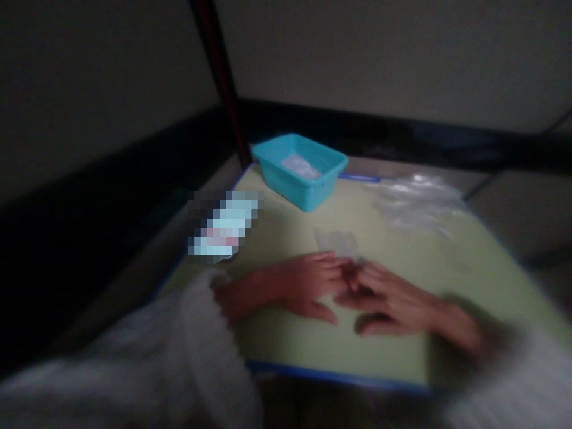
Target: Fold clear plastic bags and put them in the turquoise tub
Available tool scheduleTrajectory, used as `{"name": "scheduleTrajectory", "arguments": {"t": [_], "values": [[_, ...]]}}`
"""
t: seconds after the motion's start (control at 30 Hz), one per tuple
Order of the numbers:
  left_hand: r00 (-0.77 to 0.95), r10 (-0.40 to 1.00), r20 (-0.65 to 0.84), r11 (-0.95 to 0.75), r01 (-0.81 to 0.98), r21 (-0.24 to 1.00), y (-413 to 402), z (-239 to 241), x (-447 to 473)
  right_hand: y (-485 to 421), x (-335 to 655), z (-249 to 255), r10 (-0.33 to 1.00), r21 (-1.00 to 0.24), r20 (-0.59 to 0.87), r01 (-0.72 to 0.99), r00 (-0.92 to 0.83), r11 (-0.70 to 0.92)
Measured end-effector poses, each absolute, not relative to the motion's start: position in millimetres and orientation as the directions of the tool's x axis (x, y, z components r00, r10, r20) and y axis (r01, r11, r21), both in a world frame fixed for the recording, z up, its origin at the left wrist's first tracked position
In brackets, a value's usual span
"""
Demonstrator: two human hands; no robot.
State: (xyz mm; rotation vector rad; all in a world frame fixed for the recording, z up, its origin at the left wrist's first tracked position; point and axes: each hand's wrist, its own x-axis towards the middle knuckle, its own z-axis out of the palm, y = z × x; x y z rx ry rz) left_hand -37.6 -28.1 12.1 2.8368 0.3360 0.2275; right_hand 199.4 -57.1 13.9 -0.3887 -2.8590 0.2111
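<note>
A small translucent plastic piece (335, 240) lies nearer the person than the rectangular turquoise plastic basin (288, 186), on the pale yellow-green, blue-edged table (277, 341). At its near edge, the left hand (308, 283) and right hand (395, 301) spread flat, thumbs apart, fingertips meeting. Crumpled clear plastic (415, 202) lies right of the basin.

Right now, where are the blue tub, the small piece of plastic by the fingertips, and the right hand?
Blue tub (320, 195): head view, outer side wall.
Small piece of plastic (338, 241): head view, middle of its visible part.
Right hand (397, 300): head view, back of the hand.
</note>
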Motion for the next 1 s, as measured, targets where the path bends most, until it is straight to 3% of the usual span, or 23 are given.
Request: {"name": "scheduleTrajectory", "arguments": {"t": [0.23,0.47,0.77,1.0], "values": [[0.956,0.240,0.169,-0.937,0.182,0.298,-27,4,-41,-50,221,27,0.369,-0.167,0.382,0.329,-0.847,0.929],[0.965,0.238,0.113,-0.923,0.188,0.337,-27,8,-41,-49,224,33,0.365,-0.079,0.308,0.359,-0.878,0.930],[0.963,0.245,0.116,-0.922,0.194,0.335,-28,16,-42,-52,219,30,0.351,-0.018,0.317,0.364,-0.881,0.931],[0.956,0.239,0.168,-0.936,0.181,0.303,-28,14,-43,-58,213,31,0.313,0.154,0.280,0.364,-0.908,0.919]]}}
